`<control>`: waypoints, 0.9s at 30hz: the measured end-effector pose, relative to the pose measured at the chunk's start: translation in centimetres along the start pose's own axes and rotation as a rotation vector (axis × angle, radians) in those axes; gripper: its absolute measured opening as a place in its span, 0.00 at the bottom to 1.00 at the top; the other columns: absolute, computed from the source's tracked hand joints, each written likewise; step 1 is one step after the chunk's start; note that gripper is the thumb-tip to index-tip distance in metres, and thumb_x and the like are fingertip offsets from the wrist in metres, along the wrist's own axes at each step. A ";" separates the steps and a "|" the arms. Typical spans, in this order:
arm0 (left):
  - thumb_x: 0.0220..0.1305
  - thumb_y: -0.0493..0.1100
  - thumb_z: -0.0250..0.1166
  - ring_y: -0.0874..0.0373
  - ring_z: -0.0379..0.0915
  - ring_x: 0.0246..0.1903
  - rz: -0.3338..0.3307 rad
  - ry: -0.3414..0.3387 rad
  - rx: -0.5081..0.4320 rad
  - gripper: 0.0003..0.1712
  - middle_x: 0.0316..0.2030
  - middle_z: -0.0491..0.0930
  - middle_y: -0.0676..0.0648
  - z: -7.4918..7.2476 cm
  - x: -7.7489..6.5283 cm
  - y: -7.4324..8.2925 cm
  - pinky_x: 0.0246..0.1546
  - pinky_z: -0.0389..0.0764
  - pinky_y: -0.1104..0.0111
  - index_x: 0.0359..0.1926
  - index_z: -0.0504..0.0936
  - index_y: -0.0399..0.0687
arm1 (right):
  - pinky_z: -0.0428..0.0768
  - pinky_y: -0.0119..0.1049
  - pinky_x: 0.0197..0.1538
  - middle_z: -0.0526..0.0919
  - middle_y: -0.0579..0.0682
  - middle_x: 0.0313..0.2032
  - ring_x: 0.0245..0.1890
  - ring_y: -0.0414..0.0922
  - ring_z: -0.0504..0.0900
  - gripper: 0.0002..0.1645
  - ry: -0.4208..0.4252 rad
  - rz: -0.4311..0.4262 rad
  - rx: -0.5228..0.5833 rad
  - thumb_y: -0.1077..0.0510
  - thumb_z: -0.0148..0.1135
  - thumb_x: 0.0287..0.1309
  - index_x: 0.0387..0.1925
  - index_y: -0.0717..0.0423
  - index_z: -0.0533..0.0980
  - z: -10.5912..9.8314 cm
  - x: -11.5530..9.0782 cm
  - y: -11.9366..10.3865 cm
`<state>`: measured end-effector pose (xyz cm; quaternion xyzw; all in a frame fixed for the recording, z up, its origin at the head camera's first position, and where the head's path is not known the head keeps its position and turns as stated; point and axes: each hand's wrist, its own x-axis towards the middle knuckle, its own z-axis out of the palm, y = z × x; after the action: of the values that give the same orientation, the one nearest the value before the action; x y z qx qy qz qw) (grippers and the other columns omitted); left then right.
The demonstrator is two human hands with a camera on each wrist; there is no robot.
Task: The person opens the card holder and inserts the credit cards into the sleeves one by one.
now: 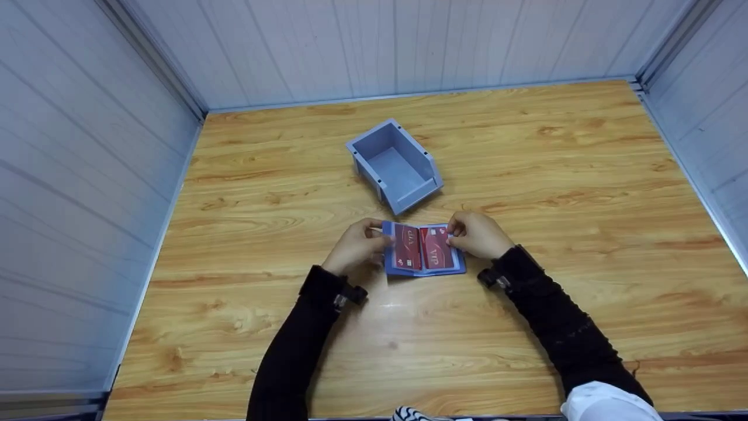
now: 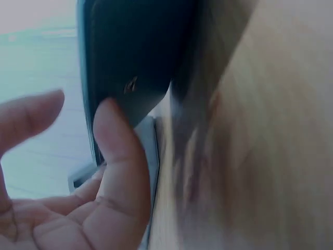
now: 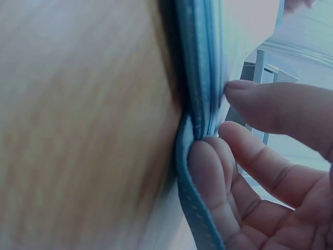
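Observation:
A blue card holder (image 1: pixel 438 272) lies opened out like a book, its lower edge toward the person. Behind its clear sleeves show two red cards lettered VIP, a left card (image 1: pixel 407 248) and a right card (image 1: pixel 437 250). My left hand (image 1: pixel 357 244) grips the left cover, thumb on the inner side and a finger against the outside of the cover (image 2: pixel 130 57). At the right edge, my right hand (image 1: pixel 480 235) pinches the sleeves, its thumb on top. Other fingertips of it reach between the stacked sleeves (image 3: pixel 203 67) and the stitched cover (image 3: pixel 190 182).
A grey plastic bin (image 1: pixel 400 169) with a low front stands just behind the card holder, turned at an angle. Under everything is a wood-grain table (image 1: pixel 584 204). Pale panel walls (image 1: pixel 409 47) close in the back and both sides.

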<state>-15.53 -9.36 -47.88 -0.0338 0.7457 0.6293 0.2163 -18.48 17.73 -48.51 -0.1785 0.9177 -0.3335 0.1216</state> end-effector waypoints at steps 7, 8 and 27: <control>0.53 0.34 0.68 0.55 0.79 0.35 0.068 -0.053 0.179 0.49 0.44 0.81 0.38 1.5 -0.9 -0.4 0.31 0.84 0.65 0.73 0.52 0.42 | 0.74 0.33 0.36 0.81 0.51 0.29 0.30 0.44 0.77 0.09 0.001 0.001 0.006 0.61 0.68 0.50 0.34 0.61 0.79 0.0 -0.1 0.0; 0.52 0.33 0.68 0.54 0.79 0.36 0.082 -0.053 0.199 0.52 0.46 0.81 0.38 1.7 -1.0 -0.4 0.32 0.83 0.65 0.74 0.49 0.44 | 0.74 0.33 0.36 0.81 0.51 0.29 0.30 0.44 0.77 0.09 0.000 0.003 0.007 0.61 0.68 0.50 0.34 0.61 0.79 0.0 -0.1 0.0; 0.54 0.43 0.69 0.55 0.74 0.47 0.407 0.079 0.610 0.54 0.59 0.69 0.40 6.2 -1.9 0.4 0.49 0.80 0.64 0.76 0.48 0.39 | 0.76 0.32 0.34 0.81 0.54 0.29 0.31 0.44 0.78 0.08 -0.017 0.003 0.049 0.64 0.67 0.52 0.34 0.63 0.78 -0.3 0.0 0.3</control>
<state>-12.19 -3.75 -47.53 0.1570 0.8983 0.4062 0.0582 -18.65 18.11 -48.53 -0.1767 0.9085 -0.3541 0.1341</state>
